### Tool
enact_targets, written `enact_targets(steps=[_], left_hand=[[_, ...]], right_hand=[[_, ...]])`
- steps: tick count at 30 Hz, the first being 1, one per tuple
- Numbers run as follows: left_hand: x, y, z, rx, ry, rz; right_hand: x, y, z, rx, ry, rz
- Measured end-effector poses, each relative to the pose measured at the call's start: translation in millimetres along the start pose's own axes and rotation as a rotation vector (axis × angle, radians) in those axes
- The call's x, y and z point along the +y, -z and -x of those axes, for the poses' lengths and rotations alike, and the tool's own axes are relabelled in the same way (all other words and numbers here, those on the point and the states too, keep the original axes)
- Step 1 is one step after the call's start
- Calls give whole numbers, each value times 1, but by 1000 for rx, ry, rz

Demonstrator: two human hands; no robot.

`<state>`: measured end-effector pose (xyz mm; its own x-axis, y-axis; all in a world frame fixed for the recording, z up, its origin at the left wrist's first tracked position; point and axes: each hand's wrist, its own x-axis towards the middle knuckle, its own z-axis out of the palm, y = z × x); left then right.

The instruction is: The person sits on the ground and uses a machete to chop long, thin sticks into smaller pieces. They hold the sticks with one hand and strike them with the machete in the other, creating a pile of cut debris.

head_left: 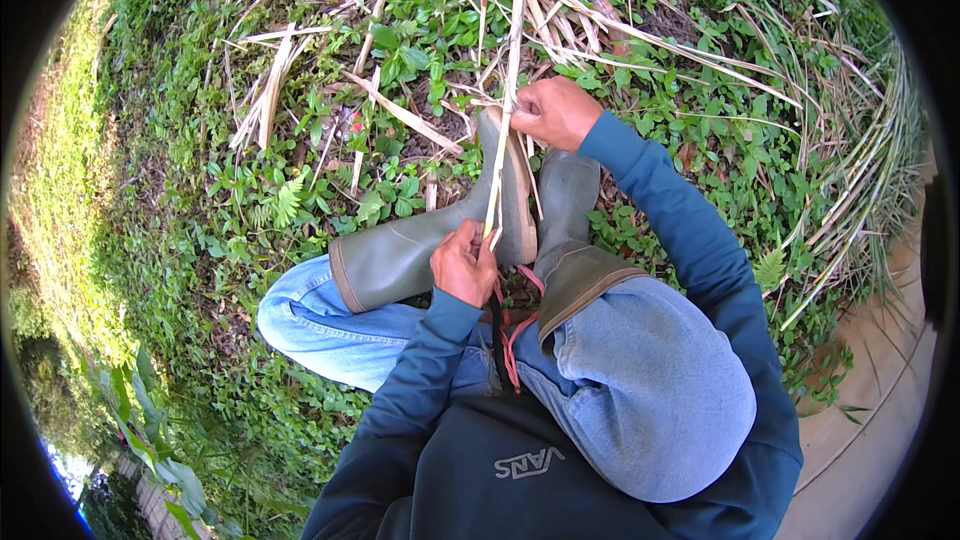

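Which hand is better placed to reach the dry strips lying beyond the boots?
Probably the right hand: it pinches the stalk farther out, close to the dry strips. The left hand pinches the stalk's near end, farther from them. Both hands are occupied, though.

Low green plants (170, 140) cover most of the ground, brightening to sunlit grass (72, 170) at nine o'clock; a small fern (289, 202) shows just past nine, well in from the rim; a red scrap (355, 122), too small to make out, lies among leaves between ten and eleven. A second fern frond (770, 268) stands near three o'clock; a pale tan slab (870, 430) curves along the rim at four; broad leaves (180, 480) hang at eight, with grey paving (150, 502) just beside them.
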<state>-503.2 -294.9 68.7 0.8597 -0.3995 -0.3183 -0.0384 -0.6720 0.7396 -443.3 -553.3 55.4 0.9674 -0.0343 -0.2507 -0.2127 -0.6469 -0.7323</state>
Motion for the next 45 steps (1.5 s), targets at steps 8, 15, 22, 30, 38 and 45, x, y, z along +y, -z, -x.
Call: enact_targets(steps=[8, 15, 22, 30, 38, 45], left_hand=[[10, 12, -5, -14, 81, 35], [6, 4, 0, -21, 46, 7], [-13, 10, -7, -77, 142, 267], [-14, 19, -4, -264, 244, 528], [5, 40, -1, -419, 247, 729], [-3, 61, -3, -733, 335, 1313]], right_hand=[[52, 58, -24, 445, -145, 315], [98, 95, -30, 824, -341, 151], [167, 157, 5, 958, -510, 44], [11, 6, 0, 273, -38, -566], [-1, -34, -28, -125, -119, -978], [-18, -6, -28, -47, -130, -1361]])
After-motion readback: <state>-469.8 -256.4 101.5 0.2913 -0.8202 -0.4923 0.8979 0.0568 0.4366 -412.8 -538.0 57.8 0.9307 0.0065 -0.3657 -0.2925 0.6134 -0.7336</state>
